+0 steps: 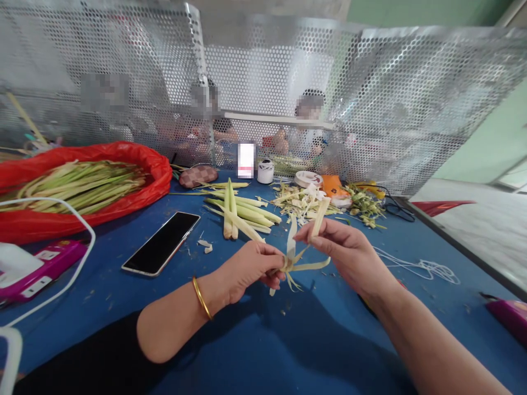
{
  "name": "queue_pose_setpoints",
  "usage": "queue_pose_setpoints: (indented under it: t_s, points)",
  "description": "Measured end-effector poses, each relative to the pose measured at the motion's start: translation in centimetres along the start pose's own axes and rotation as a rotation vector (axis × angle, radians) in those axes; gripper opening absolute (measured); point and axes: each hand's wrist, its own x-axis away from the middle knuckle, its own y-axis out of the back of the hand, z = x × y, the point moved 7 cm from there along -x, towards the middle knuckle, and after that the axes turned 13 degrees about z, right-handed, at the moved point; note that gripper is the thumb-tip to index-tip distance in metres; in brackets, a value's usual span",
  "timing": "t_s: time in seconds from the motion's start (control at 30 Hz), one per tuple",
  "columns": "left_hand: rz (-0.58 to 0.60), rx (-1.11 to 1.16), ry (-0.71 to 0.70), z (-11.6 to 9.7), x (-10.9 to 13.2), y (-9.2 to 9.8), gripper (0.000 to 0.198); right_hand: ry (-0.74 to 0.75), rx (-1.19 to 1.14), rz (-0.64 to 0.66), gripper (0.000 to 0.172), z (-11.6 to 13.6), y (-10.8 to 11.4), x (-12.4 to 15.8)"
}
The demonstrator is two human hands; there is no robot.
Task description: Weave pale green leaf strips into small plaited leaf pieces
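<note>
My left hand [251, 269] is closed in a pinch on the base of a small piece made of pale yellow-green leaf strips [297, 266], held just above the blue table [288, 340]. My right hand [346, 249] is closed on one upright strip [320, 216] of that same piece, thumb and fingers pinching it. Loose strip ends fan out between the two hands. A gold bangle [201, 298] sits on my left wrist.
A black phone [162, 242] lies left of my hands. Cut leaf stalks [241, 211] and trimmings [300, 200] lie beyond. A red bag of leaves [78, 186] fills the left. Tape rolls [265, 171], white string [420, 267], a perforated metal screen [263, 82] with people behind.
</note>
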Motion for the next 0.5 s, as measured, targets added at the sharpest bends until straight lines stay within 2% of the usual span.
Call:
queue_pose_setpoints:
  t_s: [0.13, 0.23, 0.33, 0.5]
  points:
    - [-0.004, -0.011, 0.007, 0.15, -0.11, -0.04, 0.010, -0.018, -0.121, -0.071, 0.015, -0.57, -0.57, 0.04]
    - [-0.015, -0.001, 0.009, 0.32, -0.25, 0.11, 0.008, -0.060, -0.027, -0.142, 0.024, -0.67, -0.34, 0.13]
    - [-0.028, 0.021, -0.006, 0.26, -0.29, 0.23, 0.007, -0.142, 0.129, -0.080, 0.026, -0.68, -0.56, 0.08]
    - [-0.014, 0.070, 0.003, 0.32, -0.26, 0.13, 0.008, -0.206, 0.358, 0.057, 0.014, -0.28, -0.90, 0.19]
